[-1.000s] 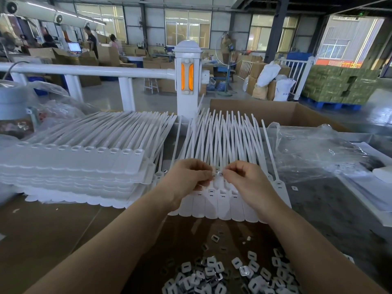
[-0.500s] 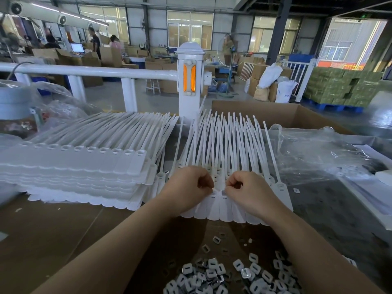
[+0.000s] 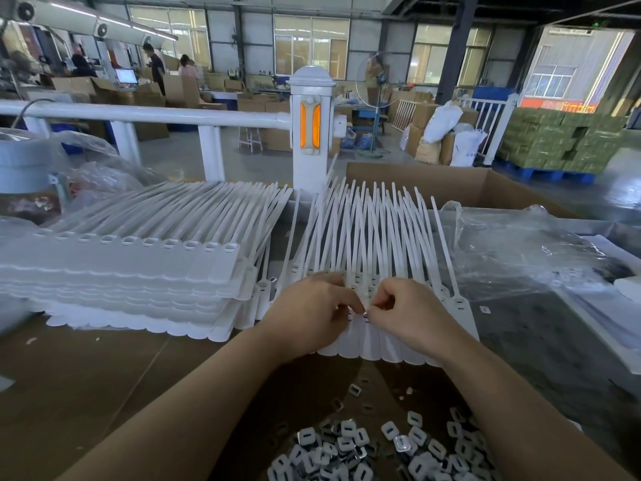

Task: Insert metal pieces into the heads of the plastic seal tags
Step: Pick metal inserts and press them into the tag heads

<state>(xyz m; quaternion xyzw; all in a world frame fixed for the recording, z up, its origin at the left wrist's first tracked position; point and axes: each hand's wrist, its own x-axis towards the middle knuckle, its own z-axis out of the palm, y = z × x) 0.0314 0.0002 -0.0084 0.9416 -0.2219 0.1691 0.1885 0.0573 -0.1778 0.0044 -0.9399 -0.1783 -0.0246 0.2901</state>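
Observation:
A joined row of white plastic seal tags (image 3: 373, 345) lies flat in front of me, its thin tails fanning away toward the far side. Both hands rest on the tag heads with curled fingers. My left hand (image 3: 308, 314) and my right hand (image 3: 409, 314) meet fingertip to fingertip over one head, pinching a small metal piece (image 3: 366, 316) between them. A heap of loose metal pieces (image 3: 374, 449) lies near me between my forearms.
A tall stack of white tag sheets (image 3: 131, 269) sits to the left. Clear plastic bags (image 3: 520, 251) and an open cardboard box (image 3: 461, 185) lie to the right and behind. A white railing post (image 3: 312, 133) stands beyond the table.
The hands stayed on the tag heads; the fingertips parted slightly, then closed together again over one head. The view shifted a little.

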